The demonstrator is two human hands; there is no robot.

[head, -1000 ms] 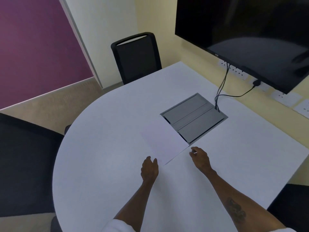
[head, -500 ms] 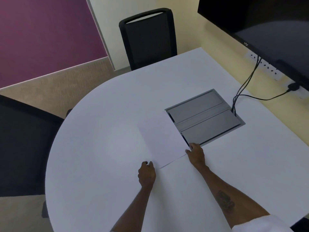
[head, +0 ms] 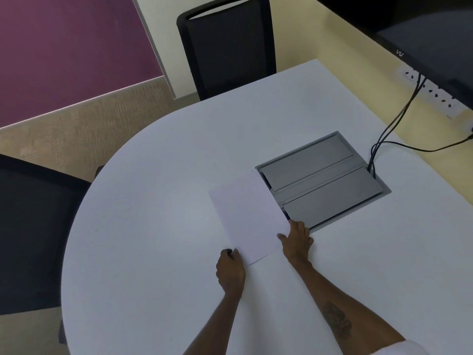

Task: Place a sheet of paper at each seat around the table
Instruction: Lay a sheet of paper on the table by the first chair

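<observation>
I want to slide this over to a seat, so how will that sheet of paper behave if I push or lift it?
The sheet of paper lies flat and thin on the smooth white table, so it would probably glide easily under a light push. Lifted by the near corners where the left hand and right hand touch it, it would likely droop, being floppy and very light.

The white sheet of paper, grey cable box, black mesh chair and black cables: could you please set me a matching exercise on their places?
Things:
1. white sheet of paper
2. grey cable box
3. black mesh chair
4. black cables

Places:
A. at the table's far edge
B. between both hands
C. running from wall to box
D. recessed in the tabletop

Pairs: 1-B, 2-D, 3-A, 4-C
</observation>
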